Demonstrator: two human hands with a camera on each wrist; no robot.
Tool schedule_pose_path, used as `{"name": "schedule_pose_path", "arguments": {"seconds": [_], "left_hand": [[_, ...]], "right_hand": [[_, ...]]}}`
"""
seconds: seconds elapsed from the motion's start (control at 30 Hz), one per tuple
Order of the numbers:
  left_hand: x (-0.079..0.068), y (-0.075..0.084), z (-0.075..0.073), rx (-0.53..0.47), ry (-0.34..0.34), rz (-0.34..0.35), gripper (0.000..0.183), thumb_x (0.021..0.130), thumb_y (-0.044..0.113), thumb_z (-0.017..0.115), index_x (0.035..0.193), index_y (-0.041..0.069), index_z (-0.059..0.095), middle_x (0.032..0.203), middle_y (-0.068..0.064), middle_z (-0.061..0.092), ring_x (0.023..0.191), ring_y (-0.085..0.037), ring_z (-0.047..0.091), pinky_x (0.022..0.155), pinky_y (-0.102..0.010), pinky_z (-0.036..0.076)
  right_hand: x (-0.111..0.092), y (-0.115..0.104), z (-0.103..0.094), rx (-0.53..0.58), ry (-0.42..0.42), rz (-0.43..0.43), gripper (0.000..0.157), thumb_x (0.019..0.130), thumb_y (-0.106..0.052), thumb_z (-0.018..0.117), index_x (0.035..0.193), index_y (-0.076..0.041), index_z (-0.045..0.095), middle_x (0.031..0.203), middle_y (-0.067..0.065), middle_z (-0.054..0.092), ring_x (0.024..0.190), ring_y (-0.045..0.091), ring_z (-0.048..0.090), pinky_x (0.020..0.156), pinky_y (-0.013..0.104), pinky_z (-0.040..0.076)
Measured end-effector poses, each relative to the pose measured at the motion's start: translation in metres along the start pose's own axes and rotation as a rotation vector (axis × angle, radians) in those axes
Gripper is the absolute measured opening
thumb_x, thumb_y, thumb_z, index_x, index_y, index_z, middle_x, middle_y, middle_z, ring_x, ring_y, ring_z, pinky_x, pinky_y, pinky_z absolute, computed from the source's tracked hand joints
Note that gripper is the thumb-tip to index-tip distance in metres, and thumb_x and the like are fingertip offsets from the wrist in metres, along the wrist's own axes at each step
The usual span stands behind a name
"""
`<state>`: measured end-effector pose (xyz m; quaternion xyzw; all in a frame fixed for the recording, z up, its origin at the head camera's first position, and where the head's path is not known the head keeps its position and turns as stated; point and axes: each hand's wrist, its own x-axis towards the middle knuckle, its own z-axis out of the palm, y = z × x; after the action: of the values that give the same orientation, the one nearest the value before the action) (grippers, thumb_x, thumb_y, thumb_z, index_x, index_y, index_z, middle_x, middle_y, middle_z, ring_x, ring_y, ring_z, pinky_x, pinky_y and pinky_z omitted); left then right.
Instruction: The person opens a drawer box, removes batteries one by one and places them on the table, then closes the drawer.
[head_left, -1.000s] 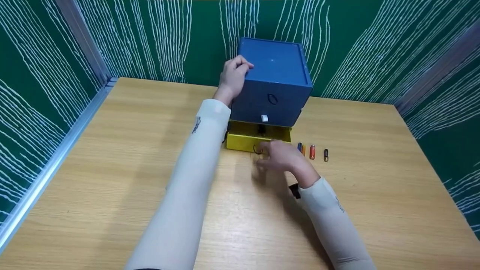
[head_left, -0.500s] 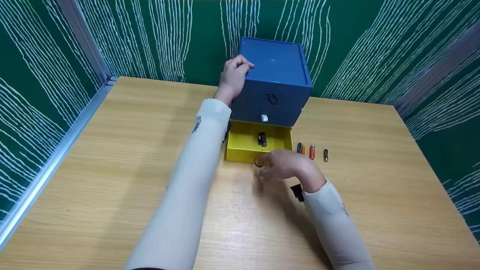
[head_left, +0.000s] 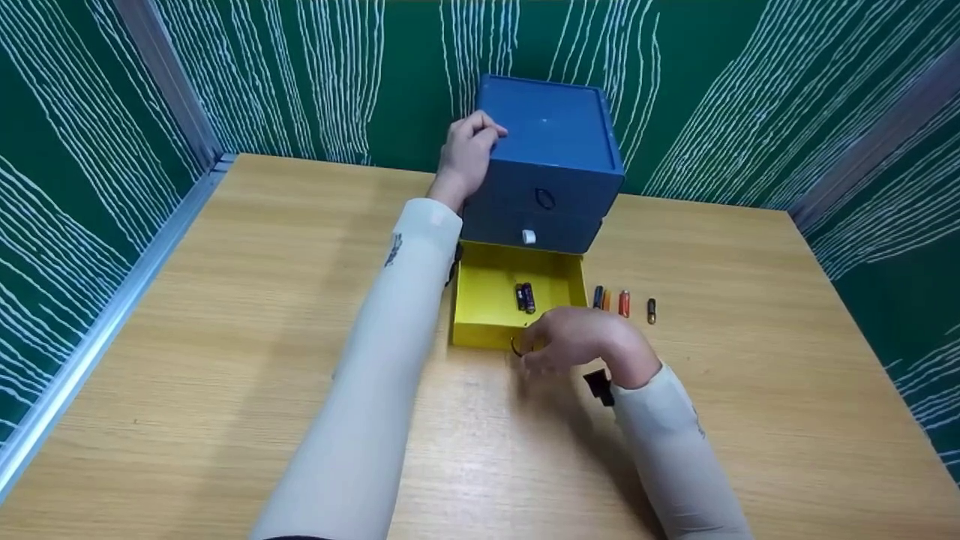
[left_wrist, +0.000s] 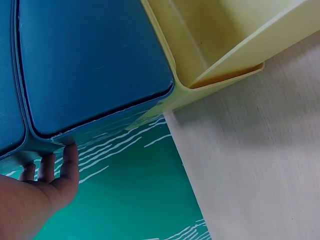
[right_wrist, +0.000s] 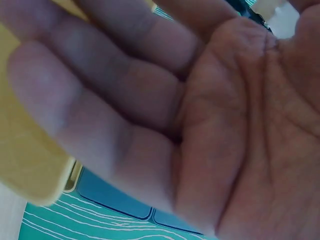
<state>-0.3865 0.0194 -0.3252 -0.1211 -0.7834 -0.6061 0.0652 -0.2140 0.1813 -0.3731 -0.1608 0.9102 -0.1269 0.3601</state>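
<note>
A blue drawer cabinet [head_left: 559,124] stands near the back wall. My left hand [head_left: 466,154] grips its upper left edge; in the left wrist view several fingertips touch the cabinet's side. Below the blue drawers, a yellow drawer [head_left: 480,296] is pulled out toward me. Two dark batteries [head_left: 529,298] lie side by side inside it. At the drawer's front, my right hand [head_left: 585,341] holds the thin black loop pull [head_left: 515,346] with its thumb and finger ends. The right wrist view shows the palm and the other fingers extended; the grip itself is hidden there.
Right of the drawer, a blue battery [head_left: 598,296], an orange battery [head_left: 607,300], a red battery [head_left: 625,304] and a black battery [head_left: 652,310] lie on the wooden table [head_left: 750,375]. A white knob [head_left: 529,236] sticks out above the yellow drawer. Green walls [head_left: 412,82] enclose the table.
The right hand has drawn the yellow drawer farther out toward me, bringing the two batteries inside into fuller view. The left hand has stayed on the cabinet's edge.
</note>
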Motion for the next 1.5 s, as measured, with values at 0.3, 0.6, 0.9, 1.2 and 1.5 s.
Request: {"name": "schedule_pose_path", "arguments": {"seconds": [0.3, 0.6, 0.9, 1.2, 1.5], "left_hand": [[0.000, 0.000, 0.001, -0.011, -0.004, 0.008, 0.023, 0.092, 0.022, 0.037, 0.084, 0.018, 0.058, 0.093, 0.005, 0.054, 0.089, -0.010, 0.046, 0.075, -0.026, 0.032], [0.001, -0.001, 0.002, -0.027, 0.001, 0.036, 0.023, 0.092, 0.020, 0.037, 0.083, 0.017, 0.058, 0.090, 0.003, 0.053, 0.084, -0.011, 0.045, 0.071, -0.024, 0.032], [0.001, -0.002, 0.001, -0.031, 0.007, 0.032, 0.023, 0.093, 0.020, 0.037, 0.084, 0.016, 0.058, 0.090, 0.002, 0.053, 0.086, -0.011, 0.046, 0.072, -0.024, 0.033], [0.001, -0.004, 0.001, -0.016, 0.012, 0.041, 0.023, 0.092, 0.021, 0.037, 0.084, 0.017, 0.058, 0.090, 0.003, 0.053, 0.085, -0.011, 0.046, 0.073, -0.024, 0.032], [0.000, -0.003, 0.001, -0.025, 0.013, 0.024, 0.023, 0.092, 0.021, 0.037, 0.082, 0.017, 0.058, 0.089, 0.004, 0.053, 0.086, -0.010, 0.046, 0.073, -0.024, 0.032]], "right_hand": [[-0.009, 0.035, -0.027, 0.128, 0.193, -0.223, 0.021, 0.083, -0.038, 0.054, 0.101, -0.027, 0.056, 0.086, -0.001, 0.059, 0.079, 0.020, 0.054, 0.069, 0.032, 0.044], [0.024, 0.054, -0.028, 0.146, 0.564, -0.192, 0.036, 0.073, -0.024, 0.068, 0.107, -0.024, 0.054, 0.103, -0.004, 0.054, 0.094, 0.019, 0.049, 0.084, 0.036, 0.042], [0.050, 0.059, -0.018, 0.066, 0.636, -0.205, 0.043, 0.070, -0.024, 0.070, 0.110, -0.027, 0.054, 0.111, -0.002, 0.050, 0.101, 0.023, 0.046, 0.092, 0.042, 0.037], [0.062, 0.063, -0.013, -0.056, 0.646, -0.205, 0.047, 0.069, -0.031, 0.069, 0.114, -0.023, 0.055, 0.112, -0.005, 0.049, 0.100, 0.019, 0.042, 0.092, 0.044, 0.037], [0.068, 0.063, -0.009, -0.162, 0.691, -0.202, 0.048, 0.067, -0.035, 0.070, 0.111, -0.021, 0.058, 0.114, -0.002, 0.052, 0.100, 0.020, 0.044, 0.089, 0.042, 0.038]]}}
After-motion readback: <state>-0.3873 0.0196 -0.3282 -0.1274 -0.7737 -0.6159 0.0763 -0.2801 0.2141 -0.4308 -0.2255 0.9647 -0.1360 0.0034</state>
